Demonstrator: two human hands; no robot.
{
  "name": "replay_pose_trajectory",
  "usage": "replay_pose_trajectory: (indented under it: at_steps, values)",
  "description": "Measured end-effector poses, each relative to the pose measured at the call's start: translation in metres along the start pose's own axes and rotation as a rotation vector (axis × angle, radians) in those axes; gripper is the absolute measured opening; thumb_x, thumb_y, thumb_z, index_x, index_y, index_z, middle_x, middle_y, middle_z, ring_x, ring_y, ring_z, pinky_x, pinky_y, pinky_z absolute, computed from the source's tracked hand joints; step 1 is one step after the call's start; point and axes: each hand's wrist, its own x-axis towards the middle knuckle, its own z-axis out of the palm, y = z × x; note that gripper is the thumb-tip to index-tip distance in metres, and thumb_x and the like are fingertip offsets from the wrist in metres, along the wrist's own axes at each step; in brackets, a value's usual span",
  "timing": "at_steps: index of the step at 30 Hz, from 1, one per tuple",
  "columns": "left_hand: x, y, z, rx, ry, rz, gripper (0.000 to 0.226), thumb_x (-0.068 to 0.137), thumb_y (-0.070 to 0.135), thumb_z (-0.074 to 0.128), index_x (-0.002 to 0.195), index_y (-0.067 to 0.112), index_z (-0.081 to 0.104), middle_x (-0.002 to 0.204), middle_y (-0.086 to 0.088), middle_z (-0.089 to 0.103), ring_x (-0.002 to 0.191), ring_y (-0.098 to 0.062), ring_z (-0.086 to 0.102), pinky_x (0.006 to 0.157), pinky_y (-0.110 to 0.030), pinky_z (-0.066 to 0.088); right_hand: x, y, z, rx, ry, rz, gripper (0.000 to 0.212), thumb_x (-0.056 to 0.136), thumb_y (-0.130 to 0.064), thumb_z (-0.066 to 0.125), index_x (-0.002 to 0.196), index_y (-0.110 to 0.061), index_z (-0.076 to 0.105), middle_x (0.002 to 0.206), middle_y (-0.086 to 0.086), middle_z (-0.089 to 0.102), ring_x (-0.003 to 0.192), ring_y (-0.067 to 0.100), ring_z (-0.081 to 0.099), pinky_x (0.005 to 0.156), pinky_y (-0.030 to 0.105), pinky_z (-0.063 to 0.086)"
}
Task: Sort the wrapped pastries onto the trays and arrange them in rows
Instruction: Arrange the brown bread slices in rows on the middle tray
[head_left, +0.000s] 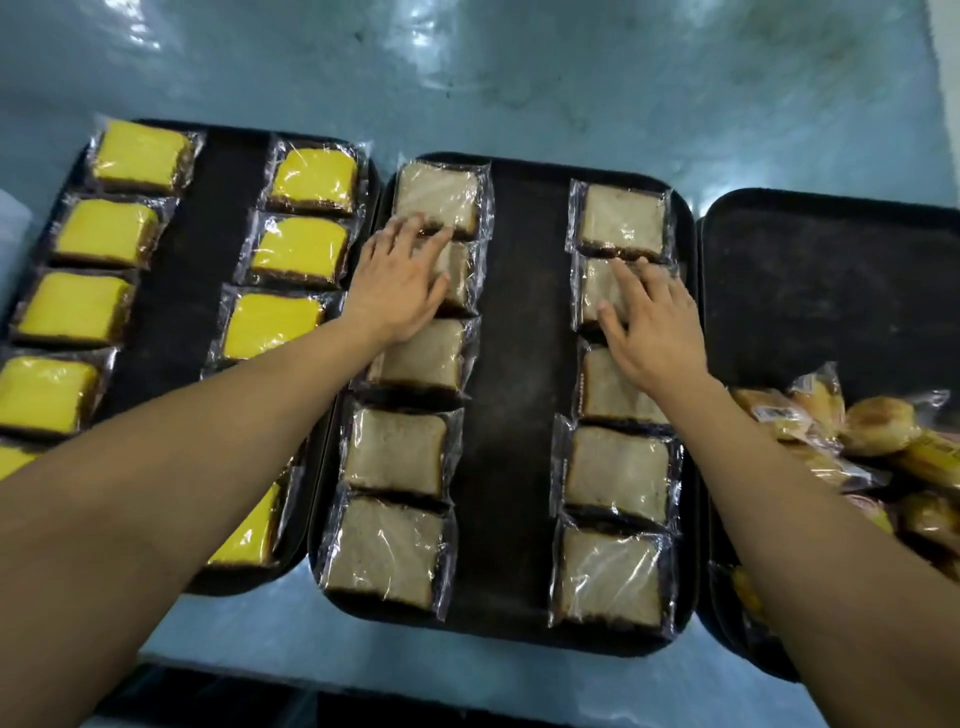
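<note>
Pale pastries (618, 470) in rows, middle tray (519, 364)

No legible text
Small printed labels on the bun wrappers (774, 414) on the right tray are too blurred to read

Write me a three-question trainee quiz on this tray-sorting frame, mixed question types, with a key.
1. True or false: the middle tray holds two columns of pale wrapped slices.
2. Which tray holds the loose pile of buns? A) left B) middle C) right
3. Fill in: the left hand rests on the ___ slice from the far end of its column.

Key
1. True; the right hand lies flat on the other column.
2. C, the right tray; the left tray carries yellow slices.
3. second
</note>
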Motion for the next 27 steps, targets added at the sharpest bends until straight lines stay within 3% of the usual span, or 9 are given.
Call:
replay_pose_trajectory:
  at_steps: [4, 7, 10, 15, 20, 24, 27]
  values:
    - [0.038, -0.008, -0.009, -0.020, -0.066, -0.067, 0.060, 0.103, 0.051, 0.031, 0.158, 0.031, 0.015, 0.167, -0.014, 0.005, 0.153, -0.039, 0.006, 0.121, -0.056, 0.011, -0.002, -0.004, -0.001, -0.002, 0.015, -0.007, 0.061, 0.105, -0.051, 0.032, 0.160, -0.023, 0.027, 0.164, 0.012, 0.030, 0.150, 0.034, 0.027, 0.125, 0.051, 0.021]
    - [0.050, -0.008, -0.009, -0.022, -0.144, -0.068, 0.059, 0.103, 0.052, 0.031, 0.157, 0.031, 0.018, 0.167, -0.013, 0.006, 0.152, -0.040, 0.008, 0.121, -0.058, 0.011, -0.013, -0.007, -0.002, -0.008, 0.043, -0.042, 0.061, 0.105, -0.051, 0.033, 0.159, -0.023, 0.029, 0.161, 0.014, 0.034, 0.147, 0.036, 0.032, 0.122, 0.053, 0.024]
    - [0.033, -0.002, -0.010, -0.033, -0.076, -0.104, 0.059, 0.104, 0.051, 0.028, 0.157, 0.029, 0.018, 0.167, -0.012, 0.008, 0.153, -0.038, 0.008, 0.122, -0.056, 0.011, -0.036, -0.016, -0.002, 0.040, 0.089, -0.040, 0.059, 0.105, -0.049, 0.036, 0.157, -0.021, 0.033, 0.158, 0.014, 0.038, 0.143, 0.037, 0.036, 0.121, 0.053, 0.027]
    - [-0.087, 0.022, 0.010, -0.044, 0.048, 0.058, 0.055, 0.105, 0.045, 0.025, 0.156, 0.025, 0.027, 0.165, -0.010, 0.022, 0.151, -0.034, 0.020, 0.123, -0.050, 0.017, -0.107, -0.037, 0.009, 0.102, 0.139, -0.023, 0.056, 0.106, -0.041, 0.042, 0.157, -0.021, 0.035, 0.159, 0.009, 0.038, 0.147, 0.027, 0.033, 0.124, 0.046, 0.022]
    - [-0.235, 0.035, 0.048, -0.031, 0.081, 0.128, 0.055, 0.103, 0.034, 0.037, 0.156, 0.020, 0.032, 0.163, -0.013, 0.026, 0.150, -0.034, 0.025, 0.122, -0.052, 0.018, -0.199, -0.044, 0.032, 0.072, 0.246, -0.039, 0.051, 0.100, -0.028, 0.057, 0.148, -0.014, 0.050, 0.151, 0.012, 0.049, 0.143, 0.030, 0.041, 0.121, 0.051, 0.027]
    - [-0.268, 0.032, 0.070, -0.045, 0.053, 0.144, 0.050, 0.103, 0.031, 0.040, 0.152, 0.020, 0.042, 0.157, -0.013, 0.039, 0.142, -0.039, 0.039, 0.118, -0.056, 0.026, -0.231, -0.040, 0.045, -0.012, 0.201, 0.003, 0.051, 0.099, -0.035, 0.054, 0.147, -0.017, 0.053, 0.152, 0.011, 0.050, 0.144, 0.030, 0.042, 0.122, 0.051, 0.026]
    - [-0.267, 0.031, 0.070, -0.031, 0.039, 0.144, 0.053, 0.102, 0.032, 0.043, 0.154, 0.021, 0.039, 0.159, -0.012, 0.036, 0.144, -0.038, 0.036, 0.118, -0.056, 0.026, -0.235, -0.041, 0.046, -0.032, 0.163, 0.011, 0.051, 0.101, -0.038, 0.049, 0.148, -0.017, 0.052, 0.153, 0.011, 0.048, 0.145, 0.029, 0.041, 0.122, 0.051, 0.026]
